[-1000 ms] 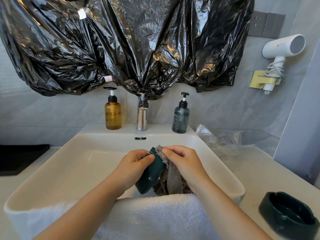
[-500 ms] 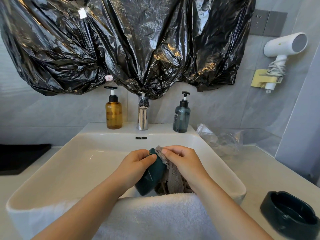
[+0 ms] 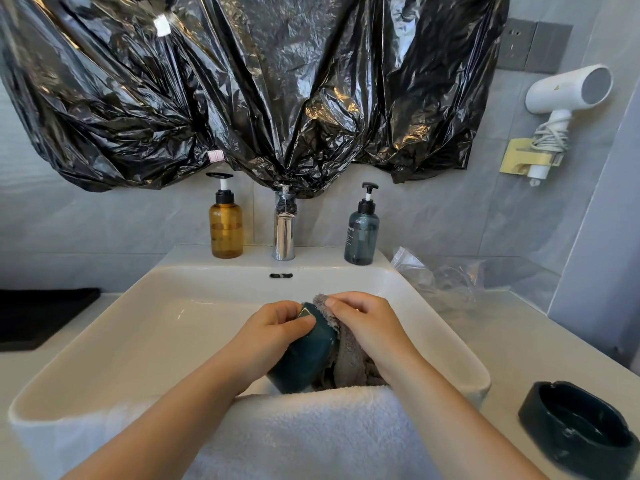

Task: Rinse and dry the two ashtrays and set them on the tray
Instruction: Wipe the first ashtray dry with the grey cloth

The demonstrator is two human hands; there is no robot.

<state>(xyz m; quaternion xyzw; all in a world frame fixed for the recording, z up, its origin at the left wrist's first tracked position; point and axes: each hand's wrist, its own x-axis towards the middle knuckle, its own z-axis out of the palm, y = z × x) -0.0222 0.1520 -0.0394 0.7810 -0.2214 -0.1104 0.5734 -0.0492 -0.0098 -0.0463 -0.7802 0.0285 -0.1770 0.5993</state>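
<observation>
The ashtray (image 3: 304, 355) I'm gripping over the white sink (image 3: 138, 327) is dark teal, and the cloth (image 3: 346, 358) against it is plain grey. A white towel (image 3: 304, 431) hangs over the sink's near rim. Right of the sink, a second ashtray (image 3: 578, 427) looks near black-green. Behind the sink stand an amber bottle (image 3: 225, 230) and a smoky blue-grey bottle (image 3: 361, 233), below glossy black plastic sheeting (image 3: 242, 91).

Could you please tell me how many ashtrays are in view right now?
2. One ashtray is held over the sink by the left hand; the other ashtray sits on the counter at right.
</observation>
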